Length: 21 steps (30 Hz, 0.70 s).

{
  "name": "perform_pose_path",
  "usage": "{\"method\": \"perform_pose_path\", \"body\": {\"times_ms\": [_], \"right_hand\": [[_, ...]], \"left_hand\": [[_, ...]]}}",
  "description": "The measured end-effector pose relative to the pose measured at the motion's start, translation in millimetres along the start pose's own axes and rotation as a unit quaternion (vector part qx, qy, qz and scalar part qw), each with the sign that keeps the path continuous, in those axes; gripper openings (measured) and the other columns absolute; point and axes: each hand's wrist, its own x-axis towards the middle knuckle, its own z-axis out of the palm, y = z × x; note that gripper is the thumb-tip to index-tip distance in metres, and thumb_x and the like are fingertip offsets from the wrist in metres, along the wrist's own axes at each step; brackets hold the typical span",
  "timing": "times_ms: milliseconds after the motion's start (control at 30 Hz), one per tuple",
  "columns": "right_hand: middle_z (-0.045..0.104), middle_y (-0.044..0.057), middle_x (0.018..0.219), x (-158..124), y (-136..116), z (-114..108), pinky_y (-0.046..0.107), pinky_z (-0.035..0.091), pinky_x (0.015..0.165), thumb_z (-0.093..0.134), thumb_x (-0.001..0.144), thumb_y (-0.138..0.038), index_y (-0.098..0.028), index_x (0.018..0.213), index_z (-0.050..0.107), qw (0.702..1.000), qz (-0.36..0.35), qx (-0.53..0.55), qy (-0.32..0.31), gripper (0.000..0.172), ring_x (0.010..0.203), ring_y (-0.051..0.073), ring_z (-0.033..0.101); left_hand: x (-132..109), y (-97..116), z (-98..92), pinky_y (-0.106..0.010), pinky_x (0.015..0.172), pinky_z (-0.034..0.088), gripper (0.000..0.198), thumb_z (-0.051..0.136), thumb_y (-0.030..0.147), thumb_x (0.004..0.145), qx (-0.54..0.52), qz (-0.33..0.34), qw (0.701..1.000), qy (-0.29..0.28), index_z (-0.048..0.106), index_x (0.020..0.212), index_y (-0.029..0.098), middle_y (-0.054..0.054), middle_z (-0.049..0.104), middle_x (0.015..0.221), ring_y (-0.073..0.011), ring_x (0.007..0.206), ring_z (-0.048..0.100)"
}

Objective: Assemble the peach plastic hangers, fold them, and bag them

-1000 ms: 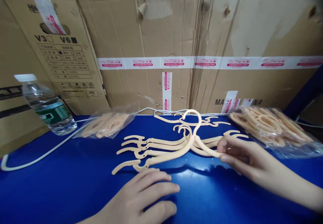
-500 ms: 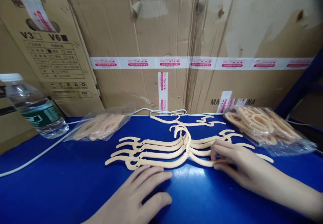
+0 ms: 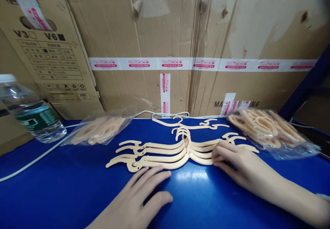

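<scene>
Two bare hands at a fanned stack of cream plastic hangers (image 3: 187,150) on a blue bench (image 3: 64,187).
The left hand (image 3: 136,201) lies flat on the bench, fingers apart and empty, tips just at the front hanger's left arm. The stack lies mid-bench, hooks pointing away. The right hand (image 3: 234,163) has its fingers together, curled over the hangers' right arms; whether they grip cannot be told.

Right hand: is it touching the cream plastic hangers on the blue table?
Yes, the right hand rests on the right ends of the cream plastic hangers.
</scene>
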Motion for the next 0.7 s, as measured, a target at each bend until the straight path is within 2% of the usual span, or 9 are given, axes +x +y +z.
{"method": "perform_pose_path", "body": {"times_ms": [233, 367, 433, 533, 700], "right_hand": [[0.060, 0.006, 0.084, 2.6, -2.6, 1.2, 0.028, 0.049, 0.064, 0.041, 0.095, -0.015, -0.020, 0.086, 0.057, 0.999, -0.018, -0.025, 0.022, 0.019, 0.073, 0.018, 0.060], [0.061, 0.007, 0.088, 1.5, -1.6, 3.1, 0.030, 0.050, 0.068, 0.040, 0.098, -0.017, -0.020, 0.091, 0.061, 0.999, -0.027, -0.024, 0.025, 0.022, 0.078, 0.019, 0.061], [0.061, 0.008, 0.092, 0.7, -1.3, 3.4, 0.031, 0.050, 0.070, 0.039, 0.099, -0.018, -0.020, 0.093, 0.062, 0.998, -0.031, -0.039, 0.024, 0.024, 0.080, 0.019, 0.061], [0.061, 0.009, 0.094, -0.4, -1.2, 3.5, 0.031, 0.050, 0.069, 0.037, 0.100, -0.018, -0.019, 0.094, 0.063, 0.997, -0.034, -0.067, 0.021, 0.026, 0.080, 0.019, 0.060], [0.060, 0.008, 0.088, -1.4, -2.1, 6.1, 0.029, 0.046, 0.065, 0.036, 0.100, -0.016, -0.018, 0.092, 0.062, 0.993, -0.051, -0.097, 0.044, 0.027, 0.074, 0.018, 0.058]], "left_hand": [[-2.9, 0.1, 3.4, -0.051, 0.115, 0.028, 0.040, 0.068, 0.037, 0.087, -0.014, -0.027, 0.999, -0.017, 0.065, 0.127, 0.030, -0.009, 0.047, 0.149, -0.0384, 0.134, 0.046], [-6.5, 4.0, 14.3, -0.050, 0.118, 0.019, 0.053, 0.070, 0.041, 0.085, -0.037, -0.070, 0.996, 0.043, 0.058, 0.135, 0.029, -0.008, 0.046, 0.151, -0.0367, 0.137, 0.042], [-8.1, 5.4, 18.2, -0.048, 0.118, 0.017, 0.055, 0.070, 0.041, 0.085, -0.031, -0.071, 0.996, 0.052, 0.055, 0.137, 0.029, -0.008, 0.045, 0.151, -0.0356, 0.138, 0.040], [-9.2, 5.4, 19.1, -0.048, 0.118, 0.017, 0.055, 0.067, 0.042, 0.086, 0.004, -0.067, 0.997, 0.036, 0.054, 0.138, 0.027, -0.008, 0.043, 0.153, -0.0349, 0.139, 0.039], [-9.2, 3.9, 14.9, -0.051, 0.116, 0.026, 0.053, 0.063, 0.043, 0.090, 0.091, -0.054, 0.994, 0.000, 0.050, 0.139, 0.026, -0.006, 0.040, 0.155, -0.0319, 0.141, 0.038]]}}
